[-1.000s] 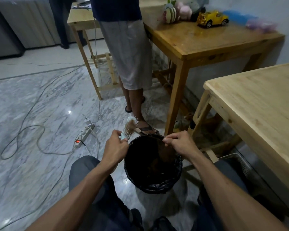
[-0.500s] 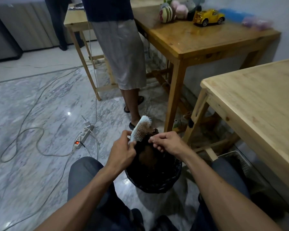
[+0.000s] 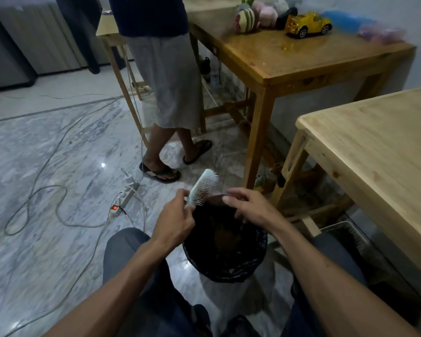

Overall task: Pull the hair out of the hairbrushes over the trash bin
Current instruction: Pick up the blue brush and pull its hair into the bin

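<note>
Hairbrush [image 3: 203, 187] x1 in left hand [image 3: 178, 221], over 1 bin [image 3: 225, 271].

A home room: marble floor [image 3: 46, 147], wooden tables [image 3: 301, 62], toy car [image 3: 308, 24].

hairbrush [image 3: 201, 188] pale mint/white, white bristles; trash bin [image 3: 229, 271] lined in black, brown clump inside; floor [image 3: 46, 166] grey-white marble veining; near table [image 3: 384, 152] pale wood, far table [image 3: 289, 62] honey-brown; toy car [image 3: 308, 24] yellow; power strip [image 3: 124, 198] white, red lit switch; bystander's shorts [image 3: 170, 79] light grey, top navy
</note>
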{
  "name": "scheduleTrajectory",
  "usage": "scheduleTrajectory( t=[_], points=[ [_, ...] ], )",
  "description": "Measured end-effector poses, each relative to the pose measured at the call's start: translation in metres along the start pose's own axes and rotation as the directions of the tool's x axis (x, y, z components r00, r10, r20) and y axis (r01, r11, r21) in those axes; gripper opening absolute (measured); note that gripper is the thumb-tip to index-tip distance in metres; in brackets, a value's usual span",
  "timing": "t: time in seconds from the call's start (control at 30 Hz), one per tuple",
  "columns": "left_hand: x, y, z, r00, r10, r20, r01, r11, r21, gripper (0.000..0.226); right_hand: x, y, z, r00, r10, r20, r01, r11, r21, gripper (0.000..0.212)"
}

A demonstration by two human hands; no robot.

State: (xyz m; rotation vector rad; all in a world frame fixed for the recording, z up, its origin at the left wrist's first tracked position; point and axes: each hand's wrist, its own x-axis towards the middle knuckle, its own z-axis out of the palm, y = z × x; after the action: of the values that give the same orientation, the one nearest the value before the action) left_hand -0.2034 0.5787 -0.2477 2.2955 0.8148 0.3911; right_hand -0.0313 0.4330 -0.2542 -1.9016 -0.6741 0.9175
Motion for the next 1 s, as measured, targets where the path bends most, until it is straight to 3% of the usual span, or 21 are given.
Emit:
scheduleTrajectory(
  t=[0.07,0.17,0.27,0.37,0.43,0.5,0.6,0.67,0.73,0.87,1.0],
  points=[
    [-0.001,0.004,0.009,0.999,0.047,0.018,-0.048,0.998,0.032,0.022,0.004,-0.007,0.009,0.993,-0.054,-0.109,0.065,0.993,0.096,0.048],
    [-0.005,0.009,0.019,0.994,0.097,0.039,-0.099,0.994,0.053,0.020,0.009,-0.012,0.014,0.968,-0.040,-0.246,0.085,0.981,0.172,0.024],
    [-0.003,0.009,0.019,0.999,0.052,0.010,-0.052,0.999,0.002,0.018,0.013,-0.007,0.012,0.974,0.012,-0.225,0.014,0.993,0.116,0.007],
    [0.006,0.006,0.008,0.995,-0.068,-0.072,0.064,0.997,-0.053,0.015,0.008,0.006,0.003,0.963,0.081,-0.255,-0.084,0.997,0.002,0.007],
    [0.006,0.004,0.002,0.994,-0.057,-0.094,0.054,0.998,-0.041,0.015,0.003,0.012,-0.003,0.955,0.084,-0.285,-0.090,0.996,-0.011,0.004],
    [0.003,0.007,0.000,0.998,0.000,-0.068,-0.002,1.000,-0.028,0.017,-0.001,0.009,-0.002,0.974,0.065,-0.219,-0.055,0.997,0.051,0.014],
    [-0.002,0.017,0.004,0.997,0.072,-0.030,-0.073,0.997,-0.017,0.024,0.000,0.000,0.008,0.998,0.065,-0.001,-0.063,0.980,0.187,0.057],
    [-0.004,0.022,0.008,0.992,0.126,-0.018,-0.125,0.992,0.003,0.027,0.001,-0.005,0.016,0.997,0.015,0.081,-0.033,0.973,0.228,0.054],
    [-0.003,0.024,0.009,0.989,0.144,-0.023,-0.143,0.990,0.013,0.028,0.002,-0.007,0.020,0.998,-0.002,0.068,-0.016,0.966,0.258,0.035],
    [0.007,0.011,-0.001,0.994,-0.064,-0.091,0.058,0.996,-0.069,0.021,0.004,0.000,0.011,0.996,0.045,-0.076,-0.022,0.961,0.276,0.011],
    [0.012,-0.003,-0.012,0.964,-0.209,-0.162,0.187,0.972,-0.140,0.014,-0.001,0.009,-0.004,0.984,0.104,-0.144,-0.076,0.979,0.189,0.013]
  ],
)
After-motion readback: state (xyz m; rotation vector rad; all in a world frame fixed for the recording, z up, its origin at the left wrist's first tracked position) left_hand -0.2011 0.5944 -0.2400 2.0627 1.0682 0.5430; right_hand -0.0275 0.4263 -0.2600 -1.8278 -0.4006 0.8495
